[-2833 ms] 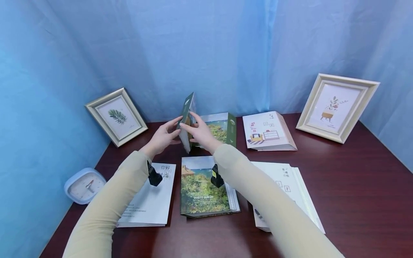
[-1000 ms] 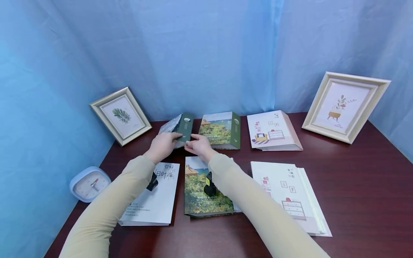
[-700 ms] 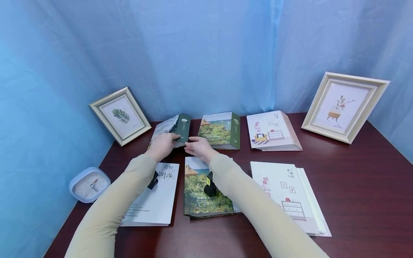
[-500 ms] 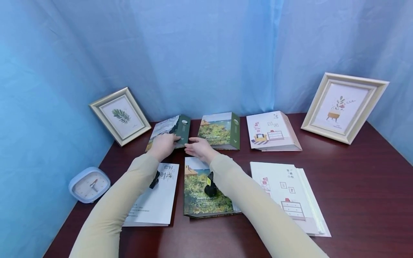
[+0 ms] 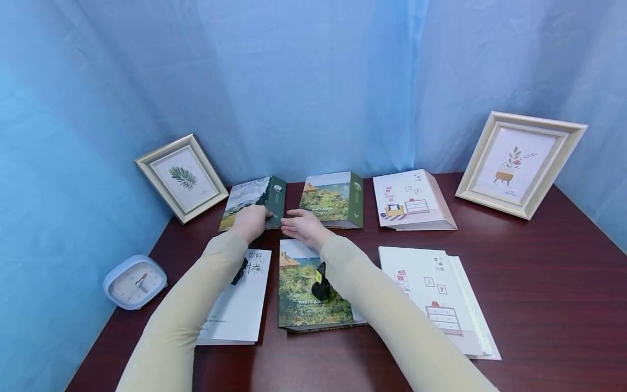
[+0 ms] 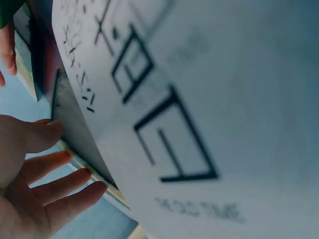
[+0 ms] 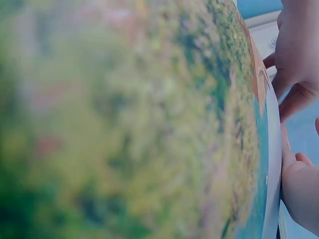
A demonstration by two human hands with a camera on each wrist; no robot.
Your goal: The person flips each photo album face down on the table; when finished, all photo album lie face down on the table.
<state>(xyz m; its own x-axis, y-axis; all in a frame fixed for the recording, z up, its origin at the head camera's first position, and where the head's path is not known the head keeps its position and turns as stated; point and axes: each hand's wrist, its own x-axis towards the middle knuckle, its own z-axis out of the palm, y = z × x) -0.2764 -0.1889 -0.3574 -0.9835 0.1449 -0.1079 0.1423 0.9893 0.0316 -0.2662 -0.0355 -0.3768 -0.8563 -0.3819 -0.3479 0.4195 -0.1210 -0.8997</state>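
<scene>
Head view: we see a mountain-covered album (image 5: pixel 245 196) lying at the back left of a dark table (image 5: pixel 548 288), the left hand (image 5: pixel 250 222) touching its lower edge near the green spine (image 5: pixel 277 198), the right hand (image 5: pixel 307 226) just beside it with fingers (image 5: pixel 291 221) extended. Left wrist view: we find the left hand's fingers spread along that edge, a white album (image 6: pixel 224 99) filling the foreground. Right wrist view: beyond a garden-covered album (image 7: pixel 149 124), both hands appear close together, their fingers partly hidden from us.

Back albums (image 5: pixel 324 197) (three) between frames (image 5: pixel 182 177)
</scene>
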